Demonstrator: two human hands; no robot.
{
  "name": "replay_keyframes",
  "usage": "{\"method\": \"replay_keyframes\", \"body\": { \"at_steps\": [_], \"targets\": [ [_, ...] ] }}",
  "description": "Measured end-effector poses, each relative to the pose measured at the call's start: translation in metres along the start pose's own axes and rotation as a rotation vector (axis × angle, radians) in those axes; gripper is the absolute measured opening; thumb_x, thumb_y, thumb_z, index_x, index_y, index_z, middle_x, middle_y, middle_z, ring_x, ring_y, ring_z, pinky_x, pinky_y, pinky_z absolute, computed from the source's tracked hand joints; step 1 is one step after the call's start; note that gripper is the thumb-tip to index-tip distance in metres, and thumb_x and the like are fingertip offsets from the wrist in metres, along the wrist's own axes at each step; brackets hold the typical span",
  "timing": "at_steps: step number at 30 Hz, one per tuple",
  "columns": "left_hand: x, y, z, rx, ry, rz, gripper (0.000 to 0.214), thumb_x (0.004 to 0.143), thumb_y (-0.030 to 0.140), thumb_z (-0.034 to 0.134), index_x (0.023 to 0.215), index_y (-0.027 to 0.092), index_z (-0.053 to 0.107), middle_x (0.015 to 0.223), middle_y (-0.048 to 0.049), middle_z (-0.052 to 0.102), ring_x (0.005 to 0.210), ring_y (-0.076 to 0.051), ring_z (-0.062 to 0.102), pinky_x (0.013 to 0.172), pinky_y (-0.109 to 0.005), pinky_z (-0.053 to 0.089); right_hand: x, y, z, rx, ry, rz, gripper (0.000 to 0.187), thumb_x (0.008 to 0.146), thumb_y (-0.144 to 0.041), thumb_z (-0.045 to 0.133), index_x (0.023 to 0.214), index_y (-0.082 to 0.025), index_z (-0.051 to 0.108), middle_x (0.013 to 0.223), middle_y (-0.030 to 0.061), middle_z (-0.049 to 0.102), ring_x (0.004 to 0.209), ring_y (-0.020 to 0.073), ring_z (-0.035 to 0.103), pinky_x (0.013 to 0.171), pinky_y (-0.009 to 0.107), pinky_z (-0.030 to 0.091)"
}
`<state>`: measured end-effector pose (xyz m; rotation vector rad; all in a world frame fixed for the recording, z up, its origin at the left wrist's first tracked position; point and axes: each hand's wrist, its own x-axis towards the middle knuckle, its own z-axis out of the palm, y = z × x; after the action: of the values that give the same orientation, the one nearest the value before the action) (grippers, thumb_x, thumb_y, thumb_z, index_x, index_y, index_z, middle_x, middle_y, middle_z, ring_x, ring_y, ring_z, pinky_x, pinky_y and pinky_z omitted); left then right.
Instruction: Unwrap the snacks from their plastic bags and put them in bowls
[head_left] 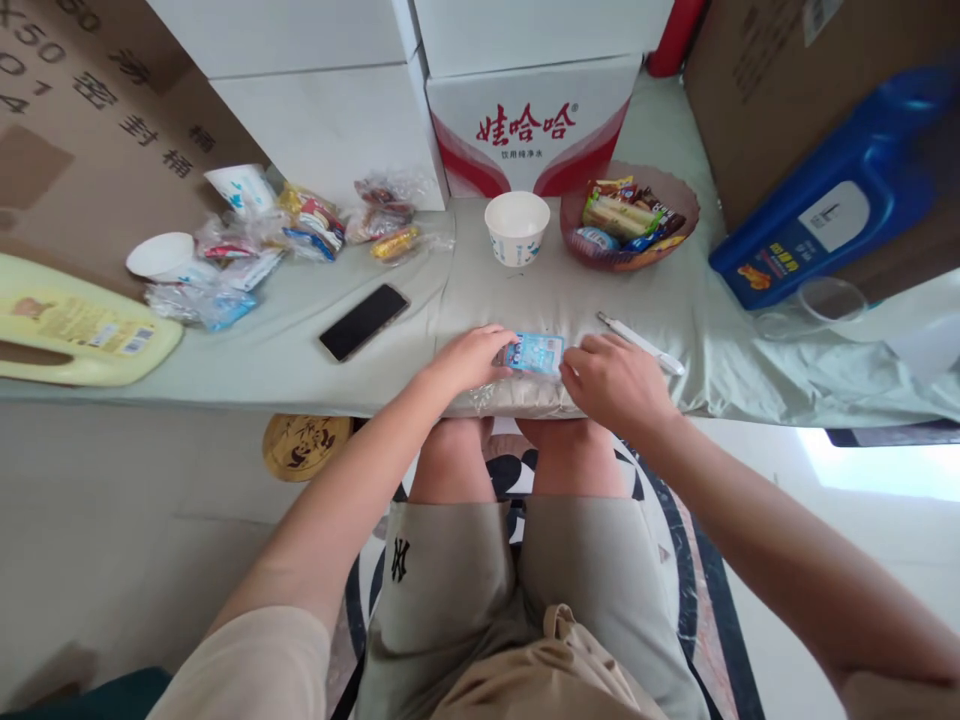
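A small light-blue snack packet (537,353) lies near the front edge of the cloth-covered table (315,350). My left hand (471,358) grips its left end with curled fingers. My right hand (615,382) pinches its right end, fingers closed. Beyond the packet stands a white paper cup (517,227), and to its right a reddish bowl (628,216) holds several wrapped snacks. A white pen (641,343) lies just past my right hand.
A black phone (364,321) lies left of my hands. Plastic-wrapped snacks (300,235) and two paper cups (160,256) sit at the back left beside a yellow jug (75,325). A blue jug (840,205) and clear cup (831,300) are right. White boxes (525,125) line the back.
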<state>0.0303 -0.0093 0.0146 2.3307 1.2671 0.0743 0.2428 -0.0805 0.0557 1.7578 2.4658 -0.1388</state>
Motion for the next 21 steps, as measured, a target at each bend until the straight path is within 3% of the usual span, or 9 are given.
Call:
{"method": "replay_keyframes", "body": {
  "at_steps": [2,4,7,11,15,18,21],
  "targets": [
    [0.004,-0.006,0.006,-0.091,0.017,-0.020,0.037,0.079,0.028,0.072,0.115,0.023,0.067,0.117,-0.0065,0.068,0.100,-0.021,0.065,0.089,-0.033,0.050,0.009,-0.009,0.002,0.067,0.051,-0.153,0.037,0.101,-0.020,0.035,0.105,-0.017,0.072,0.107,0.0144,0.072,0.098,0.0250,0.066,0.071,0.031,0.041],
    [0.005,-0.011,0.009,-0.189,0.041,-0.059,0.036,0.077,0.029,0.074,0.112,0.022,0.067,0.108,-0.0051,0.070,0.091,-0.019,0.065,0.084,-0.032,0.050,0.019,-0.017,0.009,0.111,0.010,-0.207,0.037,0.100,-0.017,0.035,0.116,-0.018,0.069,0.113,0.0133,0.071,0.096,0.0236,0.067,0.070,0.030,0.041],
    [0.002,-0.016,0.011,-0.323,0.020,-0.136,0.038,0.074,0.019,0.071,0.112,0.021,0.067,0.102,-0.0032,0.072,0.085,-0.017,0.065,0.078,-0.030,0.050,0.030,-0.024,0.020,0.109,-0.083,-0.145,0.038,0.099,-0.016,0.035,0.123,-0.019,0.065,0.112,0.0142,0.072,0.090,0.0246,0.070,0.068,0.030,0.044],
    [-0.002,-0.019,0.009,-0.369,0.041,-0.160,0.046,0.072,0.006,0.062,0.115,0.020,0.066,0.115,-0.0049,0.072,0.099,-0.018,0.066,0.088,-0.030,0.049,0.024,-0.025,0.025,0.034,-0.161,-0.016,0.037,0.101,-0.023,0.034,0.125,-0.020,0.061,0.095,0.0153,0.075,0.087,0.0306,0.074,0.067,0.033,0.048],
    [0.001,-0.019,0.007,-0.332,0.171,-0.232,0.014,0.084,0.022,0.057,0.092,0.019,0.069,0.095,-0.0039,0.074,0.091,-0.018,0.066,0.085,-0.030,0.048,0.004,-0.022,0.025,-0.025,-0.151,0.038,0.036,0.101,-0.025,0.036,0.128,-0.022,0.059,0.093,0.0157,0.075,0.090,0.0336,0.074,0.068,0.035,0.049],
    [0.004,-0.014,0.006,-0.392,0.252,-0.315,0.017,0.088,0.031,0.053,0.081,0.019,0.064,0.077,-0.0012,0.067,0.079,-0.017,0.062,0.074,-0.029,0.048,-0.003,-0.021,0.028,0.001,-0.206,0.022,0.033,0.101,-0.025,0.038,0.121,-0.022,0.063,0.096,0.0150,0.074,0.090,0.0313,0.074,0.070,0.035,0.050],
    [0.004,-0.004,0.005,-0.606,0.198,-0.401,0.017,0.088,0.034,0.053,0.078,0.020,0.057,0.073,0.0004,0.061,0.070,-0.016,0.059,0.064,-0.027,0.047,0.004,-0.019,0.033,0.071,-0.107,-0.054,0.035,0.100,-0.018,0.035,0.120,-0.019,0.065,0.113,0.0166,0.071,0.100,0.0288,0.070,0.077,0.036,0.051]
  ]
}}
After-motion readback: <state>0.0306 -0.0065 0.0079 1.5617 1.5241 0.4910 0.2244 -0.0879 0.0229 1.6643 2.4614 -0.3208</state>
